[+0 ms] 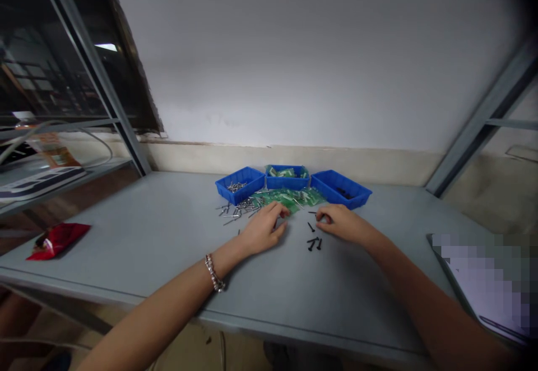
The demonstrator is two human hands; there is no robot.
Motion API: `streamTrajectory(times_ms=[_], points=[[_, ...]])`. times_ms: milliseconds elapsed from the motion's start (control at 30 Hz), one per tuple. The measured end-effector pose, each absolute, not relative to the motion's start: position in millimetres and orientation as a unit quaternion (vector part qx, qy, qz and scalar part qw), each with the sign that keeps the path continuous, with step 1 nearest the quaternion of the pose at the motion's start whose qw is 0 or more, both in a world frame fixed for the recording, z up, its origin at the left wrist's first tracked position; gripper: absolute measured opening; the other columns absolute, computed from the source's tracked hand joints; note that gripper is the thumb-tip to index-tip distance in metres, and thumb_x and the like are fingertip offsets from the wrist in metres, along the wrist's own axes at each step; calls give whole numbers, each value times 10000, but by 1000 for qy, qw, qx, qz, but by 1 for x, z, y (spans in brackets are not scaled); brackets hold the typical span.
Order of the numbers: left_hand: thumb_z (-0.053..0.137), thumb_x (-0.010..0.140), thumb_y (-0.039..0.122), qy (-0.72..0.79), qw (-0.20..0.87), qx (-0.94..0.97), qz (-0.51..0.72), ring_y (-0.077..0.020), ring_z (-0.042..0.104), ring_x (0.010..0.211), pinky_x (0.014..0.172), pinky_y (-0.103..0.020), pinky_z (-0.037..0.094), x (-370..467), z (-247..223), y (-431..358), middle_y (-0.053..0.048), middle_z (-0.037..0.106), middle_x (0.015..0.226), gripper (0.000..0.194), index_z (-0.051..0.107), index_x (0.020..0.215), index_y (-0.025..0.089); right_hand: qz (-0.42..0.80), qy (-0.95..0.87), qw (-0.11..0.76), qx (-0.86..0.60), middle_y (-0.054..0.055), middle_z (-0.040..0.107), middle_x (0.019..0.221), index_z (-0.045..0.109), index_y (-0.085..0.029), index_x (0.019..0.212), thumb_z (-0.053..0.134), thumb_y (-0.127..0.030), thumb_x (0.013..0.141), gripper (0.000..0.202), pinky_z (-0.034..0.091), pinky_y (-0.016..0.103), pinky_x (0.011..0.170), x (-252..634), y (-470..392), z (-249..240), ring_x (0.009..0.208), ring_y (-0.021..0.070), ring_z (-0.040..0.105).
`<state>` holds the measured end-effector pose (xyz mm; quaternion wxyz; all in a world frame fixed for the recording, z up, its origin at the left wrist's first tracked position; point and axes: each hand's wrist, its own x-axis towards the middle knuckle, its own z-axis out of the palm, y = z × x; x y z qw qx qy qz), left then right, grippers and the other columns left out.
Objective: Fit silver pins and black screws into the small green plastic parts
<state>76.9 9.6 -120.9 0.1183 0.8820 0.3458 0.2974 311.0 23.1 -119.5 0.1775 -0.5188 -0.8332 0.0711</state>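
My left hand hovers low over the table with fingers curved and thumb apart, beside a pile of silver rivet-like pins. Nothing shows between its fingertips. Thumb and forefinger of my right hand are bent together at the end of a small black screw; the tips are partly hidden. Several more black screws lie just below that hand. Behind both hands, green plastic packets lie spread out with some silver pins on top.
Three blue bins stand near the wall: the left bin holds silver pins, the middle bin green packets, the right bin black screws. A red snack packet lies left. A flat, partly blurred-out device lies right. Metal posts flank the table.
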Motion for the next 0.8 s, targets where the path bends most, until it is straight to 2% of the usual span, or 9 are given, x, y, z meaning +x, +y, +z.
streamTrajectory(times_ms=[100,233,367,533,667,800], points=[[455,782,173,337,117,889,288,-156,483,754,669,-287,414,77,-121,9,-51,494,904,169,475,950,176,57,-830,170,-528,33,581,651,615,-206,691,606,-224,694,20,373,293,572,304,21,-128,648,187,536],[451,784,176,341,114,890,281,-157,483,753,662,-284,408,77,-120,8,-54,493,914,187,474,969,174,19,-833,172,-526,44,599,726,598,-199,700,598,-272,717,76,396,294,603,301,19,-129,705,190,552],[438,775,144,340,120,888,284,-148,482,751,681,-282,407,77,-119,7,-51,492,925,196,477,965,173,-24,-825,160,-542,40,613,770,578,-188,694,561,-340,766,169,404,279,625,295,15,-123,753,185,575],[435,729,100,334,136,884,297,-134,470,711,674,-273,404,78,-120,9,-39,493,887,223,479,937,168,-81,-788,124,-597,55,637,782,574,-184,732,459,-480,815,329,384,270,564,274,8,-127,759,205,603],[439,701,93,326,152,887,289,-125,463,682,648,-264,397,78,-120,9,-28,514,870,250,468,938,165,-63,-771,97,-626,75,650,808,578,-182,807,414,-381,850,262,381,277,554,264,7,-134,744,211,616],[440,725,123,325,145,892,279,-130,474,687,642,-266,391,78,-120,8,-30,535,861,245,465,965,165,-33,-773,93,-627,77,651,837,575,-185,821,449,-304,821,173,389,282,569,266,5,-130,778,223,613]])
